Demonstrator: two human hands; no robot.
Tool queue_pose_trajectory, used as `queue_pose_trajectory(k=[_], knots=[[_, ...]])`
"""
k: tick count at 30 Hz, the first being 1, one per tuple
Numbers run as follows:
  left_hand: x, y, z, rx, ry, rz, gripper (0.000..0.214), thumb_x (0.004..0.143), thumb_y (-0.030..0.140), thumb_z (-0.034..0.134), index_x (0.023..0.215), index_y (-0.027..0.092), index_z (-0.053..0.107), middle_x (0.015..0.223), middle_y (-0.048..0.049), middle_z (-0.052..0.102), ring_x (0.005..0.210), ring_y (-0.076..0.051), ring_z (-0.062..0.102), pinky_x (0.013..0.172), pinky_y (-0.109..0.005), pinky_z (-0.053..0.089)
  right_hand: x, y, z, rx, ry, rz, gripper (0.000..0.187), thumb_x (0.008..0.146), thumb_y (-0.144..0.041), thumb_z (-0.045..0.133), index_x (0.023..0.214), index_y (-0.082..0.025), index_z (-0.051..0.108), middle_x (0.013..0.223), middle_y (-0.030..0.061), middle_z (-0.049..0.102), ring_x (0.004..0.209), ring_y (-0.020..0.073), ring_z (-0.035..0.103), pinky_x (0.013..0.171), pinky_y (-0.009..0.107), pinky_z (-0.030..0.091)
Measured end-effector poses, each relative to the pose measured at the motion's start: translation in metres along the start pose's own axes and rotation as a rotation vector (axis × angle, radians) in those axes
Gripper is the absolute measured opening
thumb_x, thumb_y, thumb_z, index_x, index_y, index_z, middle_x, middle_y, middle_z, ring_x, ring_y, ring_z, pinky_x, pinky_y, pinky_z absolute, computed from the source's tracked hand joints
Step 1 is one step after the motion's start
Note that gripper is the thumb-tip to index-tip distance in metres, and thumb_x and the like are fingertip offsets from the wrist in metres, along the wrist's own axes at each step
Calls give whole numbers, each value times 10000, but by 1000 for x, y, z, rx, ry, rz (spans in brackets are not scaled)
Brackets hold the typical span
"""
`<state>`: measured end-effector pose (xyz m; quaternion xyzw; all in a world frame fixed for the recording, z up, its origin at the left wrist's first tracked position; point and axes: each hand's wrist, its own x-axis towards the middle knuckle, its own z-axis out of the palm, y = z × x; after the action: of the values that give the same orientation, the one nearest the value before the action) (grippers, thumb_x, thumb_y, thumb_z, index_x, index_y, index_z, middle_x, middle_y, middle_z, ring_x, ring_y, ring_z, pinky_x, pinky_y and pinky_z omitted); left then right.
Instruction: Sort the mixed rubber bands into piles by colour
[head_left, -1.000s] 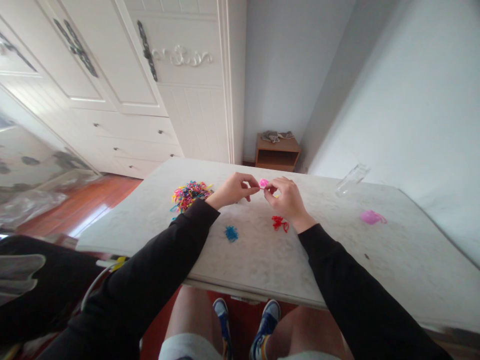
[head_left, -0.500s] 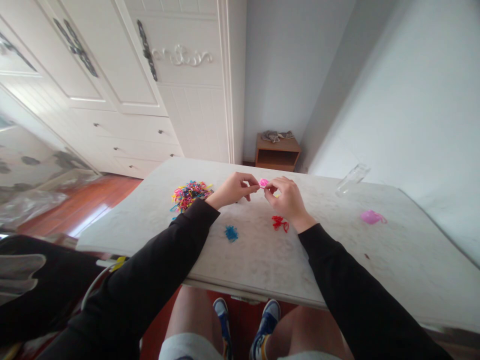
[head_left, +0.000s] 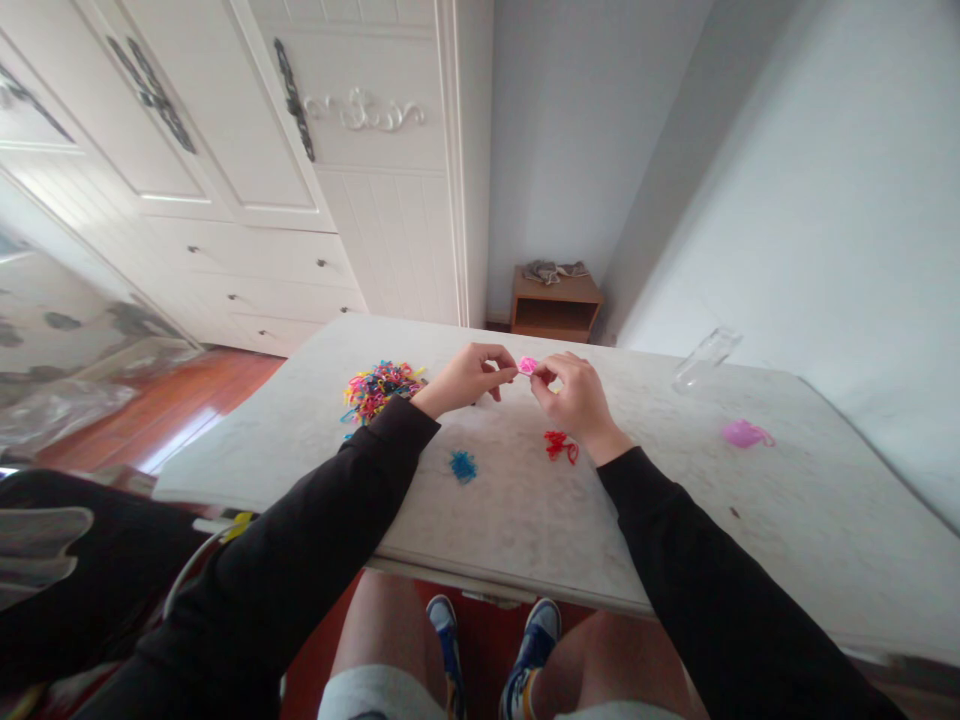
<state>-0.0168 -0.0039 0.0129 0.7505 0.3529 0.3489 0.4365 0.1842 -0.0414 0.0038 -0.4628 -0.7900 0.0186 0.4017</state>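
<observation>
both hands pinching a small pink band above the desk

the left hand (head_left: 466,378) and the right hand (head_left: 576,398) are meeting over the far middle of the pale desk (head_left: 525,510), each pressing thumb and fingertips together on one end of a small pink rubber band (head_left: 528,365), which is sitting between them just clear of the surface. a mixed pile of coloured bands (head_left: 376,389) is lying just left of the left wrist. a small blue cluster (head_left: 463,465) and a red cluster (head_left: 559,446) are lying on the desk nearer the person, the red one beside the right wrist. well off to the right, a pink cluster (head_left: 742,433) is resting near a clear glass jar (head_left: 703,359) lying on its side. black sleeves are covering both arms.
</observation>
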Motion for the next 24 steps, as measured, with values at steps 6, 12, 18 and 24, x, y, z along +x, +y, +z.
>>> queue_pose_trajectory(k=[6,12,18,24], knots=[[0,-2,-1,-34,10,12,117,867,237,663,892,124,650,779,-31,688,550,-87,653,479,-174,468,0,2,1,-2,11,-1,151,830,-141,602,704,-225,604,734,28,676,772,219,609,776,351,422],[0,-4,-1,-23,8,9,134,870,228,665,955,125,651,788,-29,686,553,-92,661,448,-165,442,-1,2,0,6,7,-4,154,836,-138,603,708,-223,606,725,23,670,768,215,604,776,348,425],[1,-3,1,-7,10,-2,100,871,229,661,874,130,641,777,-28,680,555,-91,653,468,-180,480,0,1,1,14,9,-4,157,849,-146,608,711,-222,615,728,26,673,768,214,607,767,345,429],[0,-2,0,-14,5,-21,82,859,208,656,846,134,624,761,-32,688,548,-91,654,454,-167,444,0,1,0,5,12,5,157,843,-152,609,704,-224,611,712,23,667,758,217,605,758,346,426]])
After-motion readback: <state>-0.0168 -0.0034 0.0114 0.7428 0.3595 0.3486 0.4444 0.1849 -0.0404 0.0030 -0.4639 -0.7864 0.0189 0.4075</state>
